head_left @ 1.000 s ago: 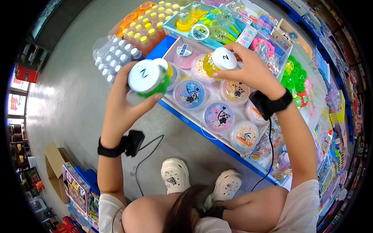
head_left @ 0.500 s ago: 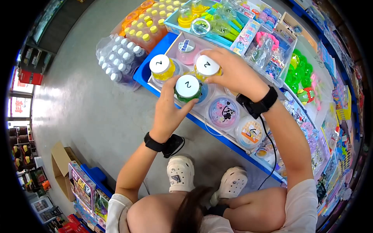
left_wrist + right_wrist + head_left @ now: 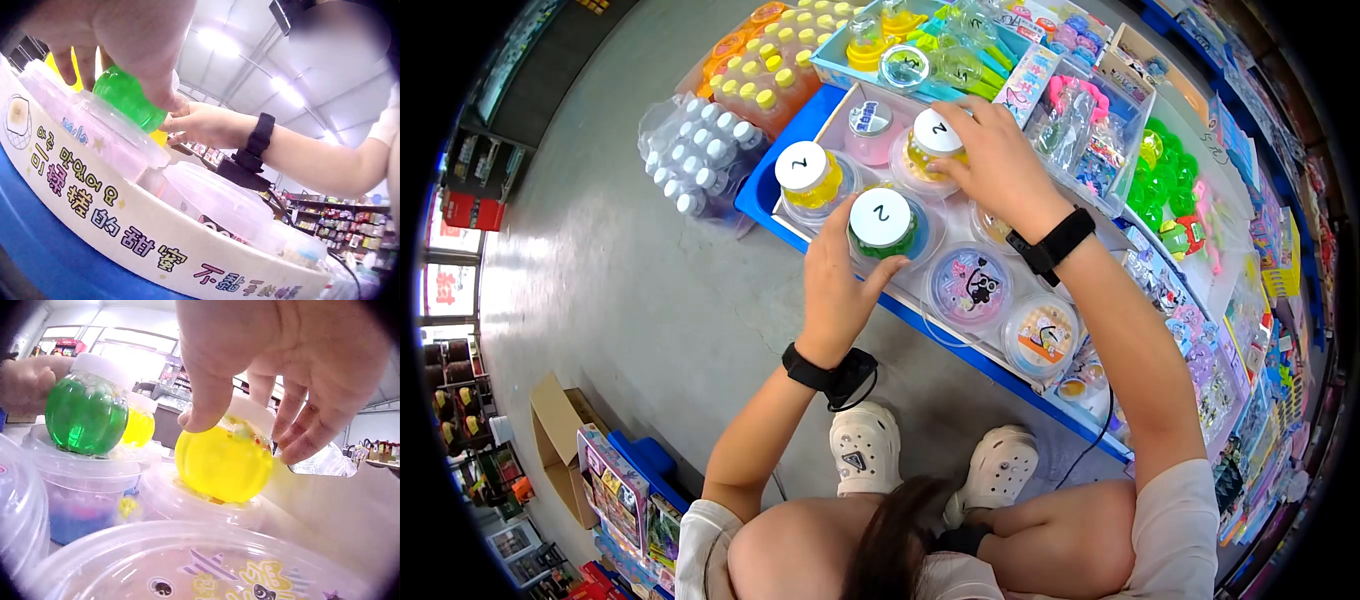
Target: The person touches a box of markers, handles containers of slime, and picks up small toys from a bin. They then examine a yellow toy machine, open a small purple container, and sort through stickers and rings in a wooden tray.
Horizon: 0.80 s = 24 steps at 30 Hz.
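Observation:
My left hand point(image 3: 837, 285) grips a jar of green slime point(image 3: 84, 419), whose white lid marked 2 faces up in the head view. The jar stands over the lid of a clear tub point(image 3: 87, 478) with blue contents. My right hand point(image 3: 1002, 165) holds a similar jar of yellow slime point(image 3: 222, 462) by its white lid, thumb on one side and fingers on the other. This jar's base is right at another tub's lid point(image 3: 187, 494). A second yellow jar point(image 3: 810, 180) stands on a tub at the box's left corner, touched by neither hand.
More round tubs point(image 3: 968, 288) with cartoon lids fill the white box point(image 3: 81, 187) on a blue base. Behind it are a teal tray of toys point(image 3: 830, 72) and yellow-capped bottles point(image 3: 785, 75). White-capped bottles point(image 3: 690, 175) stand left; bagged toys lie right.
The left hand has carried the green jar from left of the box rightward onto a tub. The right hand has brought its tilted yellow jar upright onto a tub, then shifted it slightly.

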Tool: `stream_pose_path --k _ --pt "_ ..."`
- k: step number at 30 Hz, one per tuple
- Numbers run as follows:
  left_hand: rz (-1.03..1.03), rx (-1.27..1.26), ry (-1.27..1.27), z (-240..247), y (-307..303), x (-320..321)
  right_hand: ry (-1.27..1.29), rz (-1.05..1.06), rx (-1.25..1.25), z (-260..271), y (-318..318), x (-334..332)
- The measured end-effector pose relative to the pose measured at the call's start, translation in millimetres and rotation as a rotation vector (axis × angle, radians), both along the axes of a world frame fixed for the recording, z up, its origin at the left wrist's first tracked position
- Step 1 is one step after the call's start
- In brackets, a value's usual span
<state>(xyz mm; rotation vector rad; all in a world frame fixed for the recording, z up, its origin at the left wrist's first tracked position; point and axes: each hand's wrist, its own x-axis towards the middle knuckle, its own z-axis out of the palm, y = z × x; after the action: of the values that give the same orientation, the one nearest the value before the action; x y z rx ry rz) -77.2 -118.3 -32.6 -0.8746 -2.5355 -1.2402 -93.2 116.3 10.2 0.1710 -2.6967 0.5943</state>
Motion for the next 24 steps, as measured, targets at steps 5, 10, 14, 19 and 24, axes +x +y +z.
stream_pose_path --k 5,10,14,19,24 --pt "-0.025 0.001 0.004 -5 -4 5 0.002 0.021 -0.001 -5 4 -1" --pt "0.007 -0.018 0.008 -4 -3 8 -0.046 0.005 -0.03 0 0 2" --pt "0.067 -0.085 0.166 9 -8 10 0.036 -0.02 -0.03 5 0 8" --pt "0.206 -0.083 0.386 23 -51 -37 0.028 0.128 -0.03 42 -15 33" --pt "-0.034 0.086 -0.24 16 -56 -91 -0.207 0.17 -0.118 25 -57 48"
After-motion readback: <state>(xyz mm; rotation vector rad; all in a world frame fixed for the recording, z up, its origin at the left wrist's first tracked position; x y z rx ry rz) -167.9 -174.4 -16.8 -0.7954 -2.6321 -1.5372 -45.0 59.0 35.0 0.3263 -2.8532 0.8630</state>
